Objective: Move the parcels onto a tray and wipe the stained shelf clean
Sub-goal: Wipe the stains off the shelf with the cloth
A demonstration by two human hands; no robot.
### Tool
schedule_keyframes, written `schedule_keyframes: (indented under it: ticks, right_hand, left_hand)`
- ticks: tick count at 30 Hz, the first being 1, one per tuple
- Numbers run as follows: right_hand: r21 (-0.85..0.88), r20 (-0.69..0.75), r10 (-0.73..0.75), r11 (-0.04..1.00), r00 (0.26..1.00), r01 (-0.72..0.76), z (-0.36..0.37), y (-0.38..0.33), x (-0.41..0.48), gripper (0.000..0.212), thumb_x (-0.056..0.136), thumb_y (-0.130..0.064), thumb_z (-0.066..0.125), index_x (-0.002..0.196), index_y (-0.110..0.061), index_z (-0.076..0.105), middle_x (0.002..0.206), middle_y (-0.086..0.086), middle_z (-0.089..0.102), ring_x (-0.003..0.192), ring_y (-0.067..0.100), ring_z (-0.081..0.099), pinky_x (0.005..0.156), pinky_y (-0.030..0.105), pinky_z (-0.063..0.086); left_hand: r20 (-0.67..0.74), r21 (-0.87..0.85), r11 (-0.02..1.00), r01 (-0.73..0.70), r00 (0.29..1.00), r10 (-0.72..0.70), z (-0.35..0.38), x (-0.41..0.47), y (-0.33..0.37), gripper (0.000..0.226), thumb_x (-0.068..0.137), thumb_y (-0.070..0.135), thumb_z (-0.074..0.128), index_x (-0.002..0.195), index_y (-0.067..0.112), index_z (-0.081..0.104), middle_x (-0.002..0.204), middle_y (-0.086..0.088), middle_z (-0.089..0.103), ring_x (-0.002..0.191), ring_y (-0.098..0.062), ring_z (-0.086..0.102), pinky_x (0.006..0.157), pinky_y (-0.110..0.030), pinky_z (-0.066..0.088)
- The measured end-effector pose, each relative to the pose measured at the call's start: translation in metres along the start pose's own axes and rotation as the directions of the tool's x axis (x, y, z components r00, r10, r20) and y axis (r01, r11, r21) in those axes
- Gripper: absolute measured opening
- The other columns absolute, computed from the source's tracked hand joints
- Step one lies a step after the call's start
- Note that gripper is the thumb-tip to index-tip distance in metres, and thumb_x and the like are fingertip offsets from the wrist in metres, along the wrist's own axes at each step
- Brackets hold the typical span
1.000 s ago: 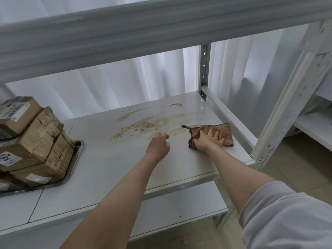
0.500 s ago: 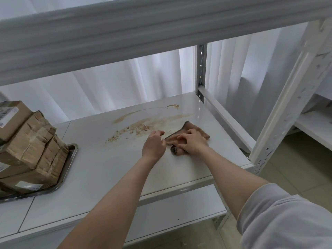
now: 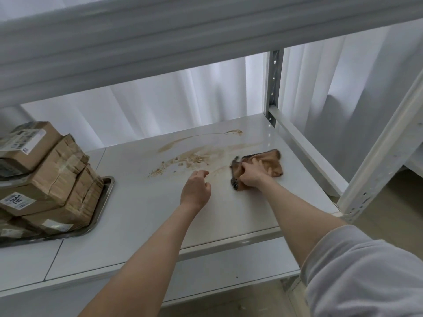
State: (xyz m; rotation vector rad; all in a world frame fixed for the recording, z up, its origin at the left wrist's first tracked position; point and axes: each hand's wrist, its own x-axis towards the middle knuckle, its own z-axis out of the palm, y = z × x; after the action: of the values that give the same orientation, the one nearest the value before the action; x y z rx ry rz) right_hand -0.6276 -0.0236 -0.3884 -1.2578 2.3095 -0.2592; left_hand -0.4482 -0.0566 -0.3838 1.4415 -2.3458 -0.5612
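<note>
Right hand clutches a crumpled brown cloth just right of the brown smeared stain on the white metal shelf. Left hand hovers just in front of the stain, loosely curled, empty. Taped cardboard parcels sit on a steel tray, well left of it.

I see a white shelf carrying a metal tray at its left edge, a brown stain toward the back middle, and a bunched cloth near its right edge.
</note>
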Motion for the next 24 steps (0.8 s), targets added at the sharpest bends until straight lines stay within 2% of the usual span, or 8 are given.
schedule_keyframes:
  ticks: [3,5,9,11,14,17,19,24]
  right_hand:
    - [-0.107,0.055,-0.242,0.963,0.969,0.247,0.018,-0.036,-0.015,0.045,0.092,-0.025,0.044,0.137,-0.026,0.049,0.156,0.006,0.024,0.144,0.027,0.019,0.115,0.049,0.015]
    - [-0.074,0.084,-0.358,0.929,0.93,0.364,0.031,-0.049,-0.025,0.041,0.091,-0.023,0.049,0.131,-0.027,0.057,0.15,0.001,0.038,0.138,0.026,0.033,0.111,0.041,0.027]
    - [0.089,0.101,-0.404,0.914,0.909,0.396,0.03,-0.037,-0.036,0.038,0.086,-0.013,0.053,0.119,-0.024,0.068,0.136,-0.002,0.055,0.126,0.024,0.05,0.096,0.032,0.043]
    - [0.038,0.026,-0.352,0.936,0.936,0.351,0.02,-0.019,-0.04,0.035,0.087,-0.021,0.056,0.118,-0.033,0.068,0.139,-0.005,0.051,0.13,0.022,0.044,0.102,0.033,0.039]
    - [-0.066,-0.086,-0.142,0.988,0.986,0.136,0.005,0.015,-0.04,0.039,0.091,-0.041,0.056,0.129,-0.044,0.056,0.148,-0.002,0.035,0.136,0.025,0.032,0.108,0.039,0.032]
    - [-0.034,-0.117,0.079,0.996,0.99,-0.083,-0.004,0.04,-0.037,0.05,0.094,-0.048,0.05,0.142,-0.039,0.04,0.155,0.007,0.022,0.142,0.03,0.02,0.113,0.043,0.023]
    - [-0.004,-0.131,0.179,0.984,0.975,-0.181,-0.001,0.045,-0.032,0.056,0.097,-0.047,0.042,0.149,-0.031,0.029,0.16,0.012,0.007,0.147,0.032,0.003,0.118,0.046,0.008]
    - [-0.024,-0.1,0.212,0.976,0.972,-0.215,0.02,-0.002,-0.027,0.064,0.097,-0.048,0.03,0.154,-0.024,0.014,0.161,0.01,-0.006,0.148,0.03,-0.009,0.116,0.052,-0.007]
  left_hand:
    - [-0.032,-0.026,1.0,-0.001,0.999,0.0,-0.001,0.0,0.004,0.041,0.09,0.004,0.046,0.131,0.005,0.05,0.13,-0.012,0.055,0.12,-0.026,0.052,0.101,-0.034,0.043]
    - [-0.056,-0.04,0.999,-0.002,0.998,0.0,-0.001,0.0,0.01,0.041,0.09,0.005,0.047,0.131,0.005,0.051,0.129,-0.012,0.055,0.118,-0.027,0.052,0.099,-0.035,0.043]
    - [-0.04,-0.041,0.999,-0.022,0.999,0.021,0.001,-0.002,0.022,0.042,0.089,0.006,0.048,0.131,0.007,0.05,0.13,-0.01,0.054,0.119,-0.026,0.052,0.099,-0.034,0.044]
    - [-0.039,-0.044,0.998,-0.04,0.999,0.038,0.002,-0.004,0.023,0.043,0.089,0.005,0.048,0.132,0.007,0.05,0.13,-0.01,0.054,0.119,-0.025,0.052,0.099,-0.034,0.044]
    - [-0.035,-0.039,0.998,-0.047,0.998,0.045,0.0,-0.009,0.019,0.043,0.09,0.003,0.047,0.133,0.007,0.048,0.131,-0.009,0.053,0.121,-0.022,0.052,0.1,-0.032,0.044]
    - [-0.037,-0.02,0.999,-0.025,0.999,0.024,-0.006,-0.015,0.008,0.044,0.09,0.002,0.044,0.134,0.006,0.047,0.133,-0.009,0.052,0.123,-0.022,0.05,0.101,-0.032,0.043]
    - [-0.046,-0.011,1.0,0.0,0.999,-0.001,-0.013,-0.021,-0.003,0.044,0.091,0.002,0.044,0.135,0.006,0.046,0.133,-0.009,0.052,0.123,-0.023,0.05,0.1,-0.032,0.044]
    - [-0.067,0.021,0.996,0.092,0.994,-0.09,-0.036,-0.036,-0.042,0.044,0.091,0.002,0.044,0.135,0.005,0.046,0.134,-0.01,0.051,0.123,-0.024,0.05,0.101,-0.034,0.044]
